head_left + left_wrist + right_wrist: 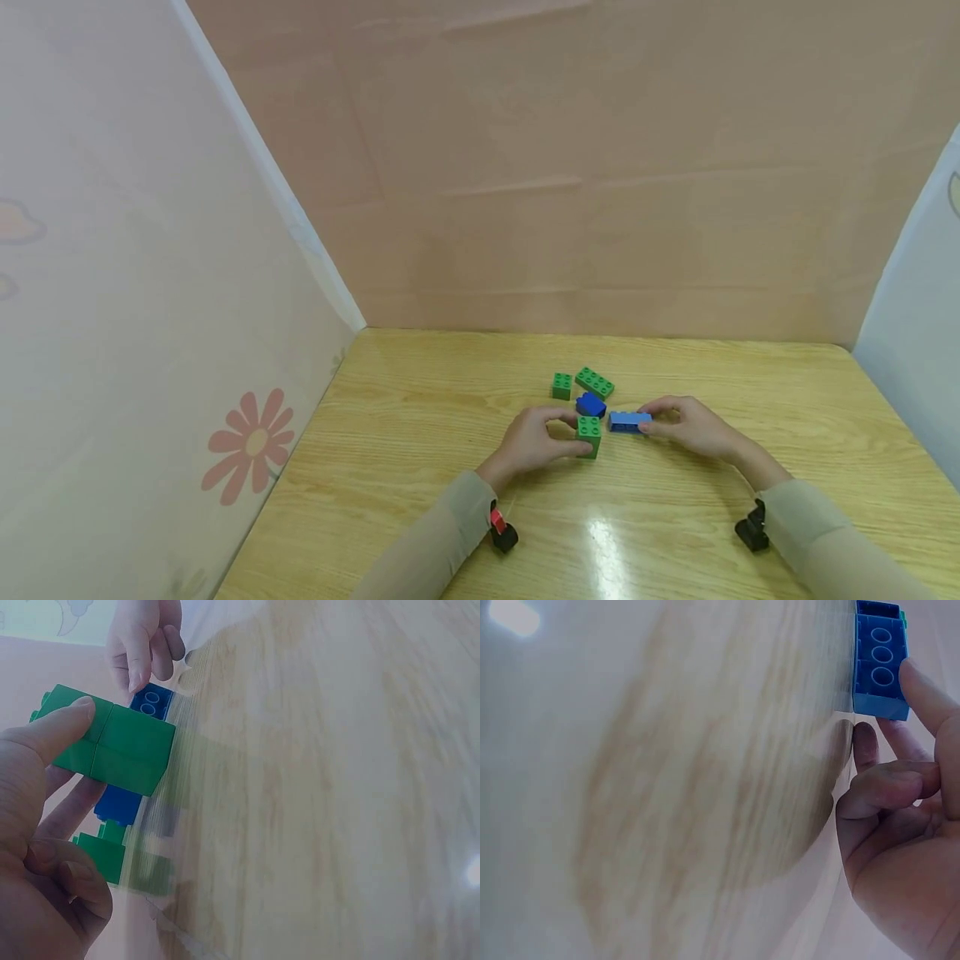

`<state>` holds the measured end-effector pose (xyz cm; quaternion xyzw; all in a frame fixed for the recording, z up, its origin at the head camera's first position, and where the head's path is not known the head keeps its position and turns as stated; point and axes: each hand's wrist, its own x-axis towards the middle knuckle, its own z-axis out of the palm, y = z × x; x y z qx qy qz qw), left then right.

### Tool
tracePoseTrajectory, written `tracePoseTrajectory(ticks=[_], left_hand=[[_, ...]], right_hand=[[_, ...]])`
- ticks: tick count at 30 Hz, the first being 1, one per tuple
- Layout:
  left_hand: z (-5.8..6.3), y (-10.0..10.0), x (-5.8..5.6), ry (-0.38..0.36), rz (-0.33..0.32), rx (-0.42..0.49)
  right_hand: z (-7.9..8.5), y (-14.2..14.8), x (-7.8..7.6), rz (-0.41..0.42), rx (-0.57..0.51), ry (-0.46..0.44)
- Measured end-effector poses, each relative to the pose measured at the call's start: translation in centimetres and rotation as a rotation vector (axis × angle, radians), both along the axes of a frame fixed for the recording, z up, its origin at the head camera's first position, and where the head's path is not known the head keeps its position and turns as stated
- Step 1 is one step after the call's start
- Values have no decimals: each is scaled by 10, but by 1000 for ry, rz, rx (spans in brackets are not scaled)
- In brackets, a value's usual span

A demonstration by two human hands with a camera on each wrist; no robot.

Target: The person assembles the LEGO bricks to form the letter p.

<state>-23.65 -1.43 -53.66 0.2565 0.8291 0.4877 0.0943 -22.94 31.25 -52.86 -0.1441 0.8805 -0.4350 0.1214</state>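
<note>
Between thumb and fingers, my left hand holds a stack of two green building bricks, studs up in the head view. The seam between the two bricks shows in the left wrist view on the green stack. My right hand pinches a lighter blue building brick by its right end. That blue brick lies tipped on its side, its hollow underside with round tubes facing the right wrist camera. A darker blue brick sits just behind the green stack.
Farther back on the wooden table are a small square green brick and a longer green brick. A tan sheet hangs behind the table, and a pale flower-printed sheet stands along the left side.
</note>
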Motion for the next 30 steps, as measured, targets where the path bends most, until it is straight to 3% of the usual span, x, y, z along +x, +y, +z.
tracePoseTrajectory(ticks=[15,30], left_hand=[[-5,1,-2,14,-4,13],[-3,1,-1,-12,7,14]], right_hand=[[-1,3,3,-31,-18,28],[4,3,4,-66,-71,-12]])
